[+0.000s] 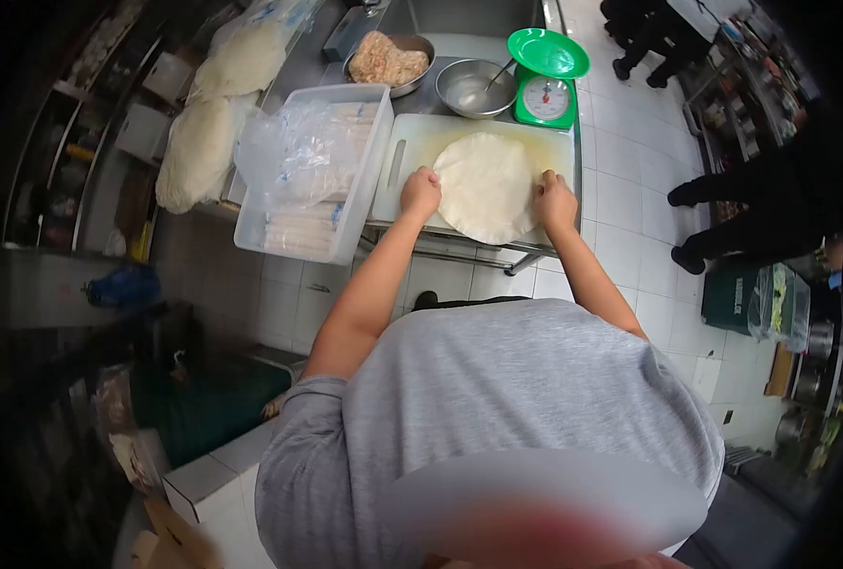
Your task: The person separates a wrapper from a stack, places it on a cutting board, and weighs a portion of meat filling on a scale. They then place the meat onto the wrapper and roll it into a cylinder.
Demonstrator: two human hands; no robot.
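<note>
A person's left hand and right hand, fingers curled, sit at opposite edges of the dough between them; whether they pinch cannot be told. Positioning appears in hand, calling next for even, gentle handling. Beyond the right hand stands a scale.

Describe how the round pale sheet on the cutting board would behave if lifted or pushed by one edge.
The round pale sheet would likely sag if lifted, since it looks broad and thin. It is probably light for its width, showing little thickness. Pushed, it may wrinkle but seems unlikely to roll, as it lies flat on the cutting board.
</note>
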